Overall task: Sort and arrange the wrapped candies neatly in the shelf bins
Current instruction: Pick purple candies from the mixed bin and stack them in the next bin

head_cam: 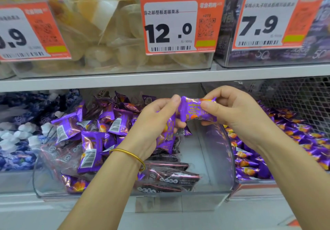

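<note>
Left hand [153, 122] and right hand [235, 111] pinch a purple foil-wrapped candy [192, 111] over a clear plastic bin [214, 149] of purple packets [91, 151].

I can see two boards. The upper shelf [160, 80] carries a clear bin [196, 64] of pale jelly cups [110, 33], with a second bin [267, 62] of dark purple packets [314, 51] just beside it. On the lower shelf [80, 210] three bins stand side by side: the left bin [12, 178] holds blue packets [16, 151], the middle bin [210, 160] purple candies [91, 140], and the right bin [255, 181] orange-printed candies [294, 140].
</note>
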The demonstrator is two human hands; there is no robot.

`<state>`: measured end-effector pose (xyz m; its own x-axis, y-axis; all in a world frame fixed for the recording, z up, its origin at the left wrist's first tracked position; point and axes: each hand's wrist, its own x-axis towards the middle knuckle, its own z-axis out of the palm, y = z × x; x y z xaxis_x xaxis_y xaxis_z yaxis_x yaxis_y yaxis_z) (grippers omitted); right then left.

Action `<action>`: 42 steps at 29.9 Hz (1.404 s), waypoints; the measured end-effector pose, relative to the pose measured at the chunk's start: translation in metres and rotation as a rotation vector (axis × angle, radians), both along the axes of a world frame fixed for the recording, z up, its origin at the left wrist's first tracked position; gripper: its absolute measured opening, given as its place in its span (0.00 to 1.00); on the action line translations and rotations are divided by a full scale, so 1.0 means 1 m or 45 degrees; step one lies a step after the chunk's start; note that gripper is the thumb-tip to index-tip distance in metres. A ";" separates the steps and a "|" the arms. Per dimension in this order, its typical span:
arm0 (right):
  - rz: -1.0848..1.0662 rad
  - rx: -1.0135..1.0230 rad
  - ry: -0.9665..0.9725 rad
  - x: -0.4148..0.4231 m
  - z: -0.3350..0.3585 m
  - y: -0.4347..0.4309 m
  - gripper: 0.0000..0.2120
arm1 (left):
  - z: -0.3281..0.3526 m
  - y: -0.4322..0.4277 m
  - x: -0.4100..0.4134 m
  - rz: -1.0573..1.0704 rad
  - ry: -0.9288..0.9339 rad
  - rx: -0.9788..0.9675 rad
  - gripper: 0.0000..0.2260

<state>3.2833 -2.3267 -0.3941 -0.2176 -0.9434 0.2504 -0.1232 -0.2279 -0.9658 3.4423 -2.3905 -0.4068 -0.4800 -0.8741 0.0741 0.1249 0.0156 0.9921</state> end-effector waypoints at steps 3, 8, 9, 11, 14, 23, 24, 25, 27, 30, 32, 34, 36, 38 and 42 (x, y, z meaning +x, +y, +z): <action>-0.022 -0.020 0.025 0.001 -0.002 -0.001 0.13 | 0.001 0.002 -0.001 -0.064 -0.028 -0.084 0.12; 0.059 0.018 0.168 -0.003 0.004 0.008 0.16 | -0.001 0.002 -0.005 -0.041 -0.015 -0.073 0.09; 0.065 0.027 0.180 -0.005 0.006 0.010 0.16 | 0.000 0.002 -0.006 -0.042 -0.009 -0.054 0.09; 0.039 0.034 0.214 -0.008 0.005 0.012 0.16 | -0.001 0.003 -0.008 -0.036 0.025 0.009 0.07; -0.061 0.031 0.139 -0.009 0.002 0.012 0.12 | -0.001 0.001 -0.012 0.051 0.108 0.212 0.13; 0.100 0.109 -0.355 0.013 -0.001 0.017 0.20 | -0.003 0.006 -0.023 0.211 0.222 0.266 0.19; 0.091 0.104 -0.359 0.015 -0.002 0.017 0.18 | -0.005 0.006 -0.024 0.207 0.223 0.246 0.20; 0.081 0.097 -0.349 0.015 -0.002 0.017 0.18 | -0.005 0.008 -0.024 0.196 0.224 0.230 0.21; 0.059 0.075 -0.314 0.016 -0.003 0.016 0.18 | -0.003 0.011 -0.024 0.143 0.225 0.205 0.28; 0.022 0.024 -0.272 0.014 -0.004 0.014 0.17 | -0.001 0.010 -0.020 0.006 0.274 0.252 0.31; -0.010 0.015 -0.218 0.010 -0.004 0.013 0.17 | 0.002 0.009 -0.014 -0.116 0.281 0.245 0.29; -0.043 0.013 -0.083 0.007 -0.004 0.015 0.20 | 0.000 0.007 -0.008 -0.169 0.279 0.171 0.31; -0.037 -0.002 0.047 0.006 -0.002 0.017 0.21 | -0.003 0.007 -0.004 -0.195 0.268 0.101 0.30; -0.016 -0.040 0.136 0.007 -0.001 0.019 0.20 | -0.006 0.008 -0.003 -0.186 0.214 0.017 0.30; -0.068 -0.126 0.336 0.003 -0.001 0.019 0.17 | -0.012 0.007 -0.001 -0.212 0.107 -0.144 0.29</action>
